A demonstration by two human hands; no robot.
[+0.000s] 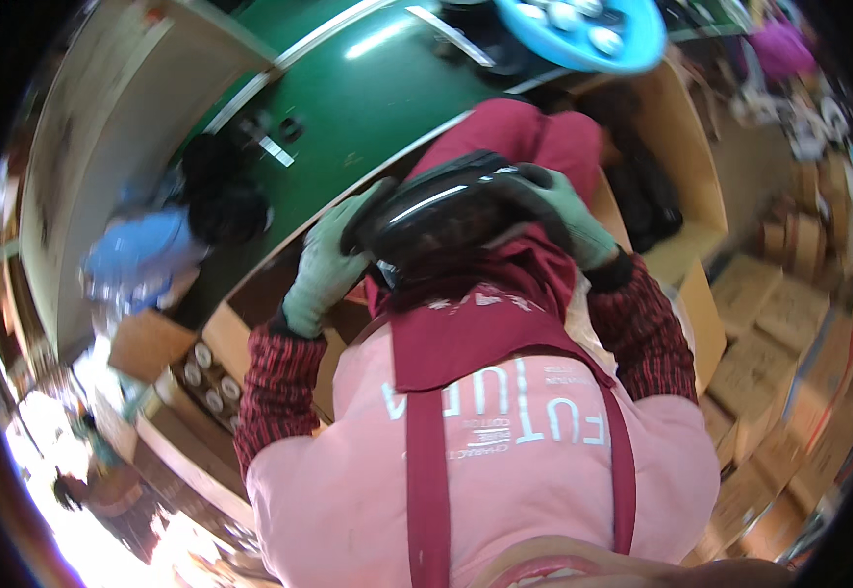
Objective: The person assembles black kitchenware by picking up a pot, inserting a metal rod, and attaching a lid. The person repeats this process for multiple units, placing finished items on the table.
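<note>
A black glossy curved part [441, 216], oblong and shiny, is held in front of my chest over my dark red apron. My left hand [326, 265], in a grey-green glove, grips its left end from below. My right hand [559, 211], gloved the same way, wraps over its right end. Both sleeves are dark red with thin stripes. The underside of the part is hidden.
A green conveyor or table [368, 108] runs diagonally above. Another person in blue [152, 255] works at its left. A blue round tray [583, 34] sits top centre. Wooden bins [681, 147] stand right, cardboard boxes [779, 323] stacked beyond.
</note>
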